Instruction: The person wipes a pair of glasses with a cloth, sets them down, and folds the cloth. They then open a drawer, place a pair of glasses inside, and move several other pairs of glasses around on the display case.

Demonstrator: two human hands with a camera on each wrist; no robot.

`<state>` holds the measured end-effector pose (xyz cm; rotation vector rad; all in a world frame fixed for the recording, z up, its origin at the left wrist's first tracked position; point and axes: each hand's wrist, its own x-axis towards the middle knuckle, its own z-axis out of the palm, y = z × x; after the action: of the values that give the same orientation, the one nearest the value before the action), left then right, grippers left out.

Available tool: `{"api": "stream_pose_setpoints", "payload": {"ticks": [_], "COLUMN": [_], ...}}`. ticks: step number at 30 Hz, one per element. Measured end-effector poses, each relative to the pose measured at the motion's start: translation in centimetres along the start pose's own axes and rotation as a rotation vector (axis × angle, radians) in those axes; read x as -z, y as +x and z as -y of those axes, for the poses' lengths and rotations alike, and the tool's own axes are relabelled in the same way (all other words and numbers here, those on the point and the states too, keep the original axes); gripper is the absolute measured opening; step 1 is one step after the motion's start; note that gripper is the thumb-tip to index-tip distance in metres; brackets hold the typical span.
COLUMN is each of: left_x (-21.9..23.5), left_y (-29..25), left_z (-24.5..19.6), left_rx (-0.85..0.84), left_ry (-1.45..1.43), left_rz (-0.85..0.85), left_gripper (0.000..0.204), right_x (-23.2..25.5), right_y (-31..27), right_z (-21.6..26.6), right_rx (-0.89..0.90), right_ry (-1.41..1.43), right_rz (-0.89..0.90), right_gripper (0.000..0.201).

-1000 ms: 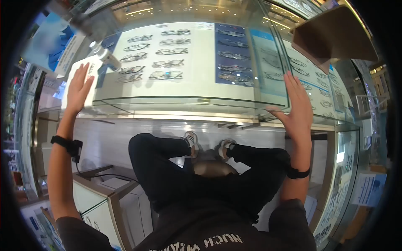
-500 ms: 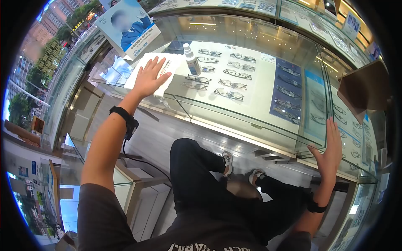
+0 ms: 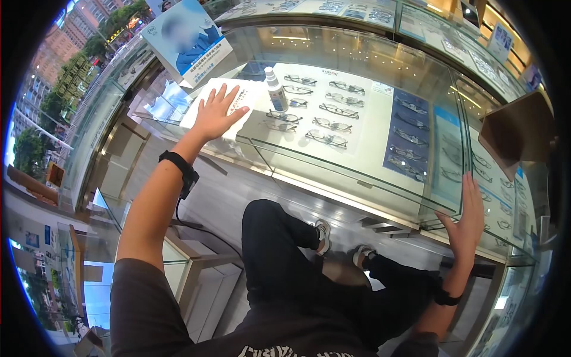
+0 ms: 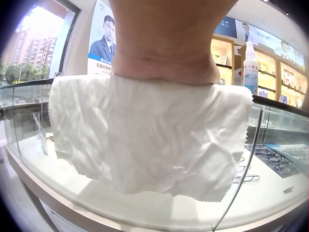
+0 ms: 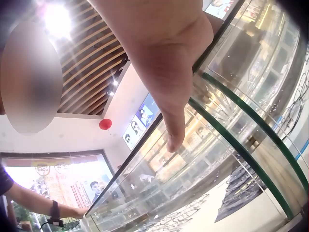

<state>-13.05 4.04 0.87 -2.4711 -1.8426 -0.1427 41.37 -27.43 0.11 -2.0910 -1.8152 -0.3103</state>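
My left hand [image 3: 215,111] lies flat with fingers spread on a white cloth [image 3: 253,94] spread over the top of a glass display counter [image 3: 357,172]. In the left wrist view the cloth [image 4: 149,135] hangs crumpled under my palm [image 4: 164,43]. A white spray bottle [image 3: 275,89] stands just right of the cloth, and it shows too in the left wrist view [image 4: 250,60]. My right hand [image 3: 470,217] rests flat and open on the counter's glass top near its right corner; the thumb [image 5: 175,128] points down at the glass edge. Rows of eyeglasses [image 3: 324,116] lie inside the case.
A poster stand [image 3: 187,38] sits at the counter's far left. A brown box-like object [image 3: 517,131] stands at the right. More glass cases run behind and to the left. My legs in black trousers [image 3: 279,250] are below the counter edge.
The view has swung left and steadied since a second ago. My left hand shifted slightly on the cloth; my right hand stays flat on the glass at the right corner.
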Motion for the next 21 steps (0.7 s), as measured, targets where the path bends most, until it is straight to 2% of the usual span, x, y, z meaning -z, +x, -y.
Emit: {"api": "stream_pose_setpoints", "payload": {"ticks": [6,9,21], "left_x": [0.8,1.4,1.2], "left_y": [0.1,-0.1,-0.3], "left_z": [-0.2,-0.8,0.6], "left_rx": [-0.005,0.019,0.082], "left_ry": [0.023,0.075,-0.094], "left_rz": [0.076,0.101,-0.005], "left_gripper": [0.088,0.083,0.088], "right_x": [0.2,0.1,0.3], "right_y": [0.0,-0.1,-0.2], "right_z": [0.2,0.0,0.0], "right_rx": [-0.009,-0.014,-0.003], "right_ry": [-0.021,-0.02,0.001], "right_rz": [0.001,-0.005,0.001], "right_gripper": [0.106,0.105,0.104]}}
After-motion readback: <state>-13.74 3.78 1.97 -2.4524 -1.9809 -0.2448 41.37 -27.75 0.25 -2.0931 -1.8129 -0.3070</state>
